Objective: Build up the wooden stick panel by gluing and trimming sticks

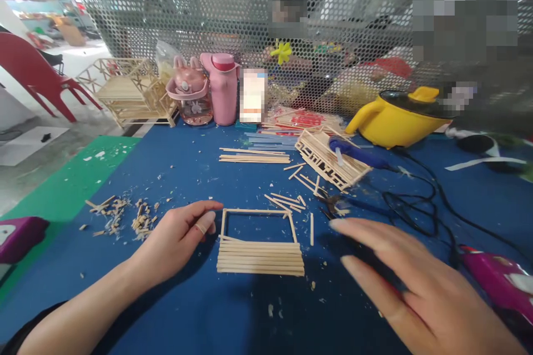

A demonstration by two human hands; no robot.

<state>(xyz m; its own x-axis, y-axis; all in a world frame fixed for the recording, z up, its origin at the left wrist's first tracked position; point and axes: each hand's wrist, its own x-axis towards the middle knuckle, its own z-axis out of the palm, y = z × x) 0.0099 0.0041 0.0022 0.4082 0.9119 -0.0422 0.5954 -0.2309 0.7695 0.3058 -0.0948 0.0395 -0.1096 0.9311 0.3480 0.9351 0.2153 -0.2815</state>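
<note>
A flat frame of thin wooden sticks point(260, 244) lies on the blue table point(200, 177), its near half filled with sticks laid side by side. My left hand point(183, 236) rests on the table just left of the frame, fingers loosely curled, fingertips close to its top left corner; it holds nothing that I can see. My right hand point(416, 283) hovers open to the right of the frame, fingers stretched out flat and blurred by motion. Small dark pliers point(331, 206) lie just beyond its fingertips.
Loose sticks point(254, 156) and a stick-built structure point(331, 162) with a blue glue gun point(360, 155) lie further back. A yellow pot point(400, 119), black cables point(416, 199), pink bottles point(222, 89), stick offcuts point(125, 219) and a perforated screen point(208, 5) surround them. A person sits behind the screen.
</note>
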